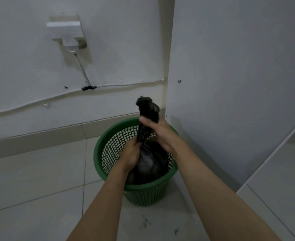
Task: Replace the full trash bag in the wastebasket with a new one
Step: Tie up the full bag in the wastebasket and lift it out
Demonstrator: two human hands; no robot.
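I have just one view here, the head camera, and it looks forward and steeply down into a room corner. Both forearms run up from the bottom edge toward the middle, so the lens sits close above them. The green wastebasket sits just below centre, near enough to show its mesh. The wall fills the upper left of the frame, a second wall the upper right, tiled floor the lower left. Wide-angle bending shows at the edges.

Trash bag's lower part, hidden inside the green wastebasket.
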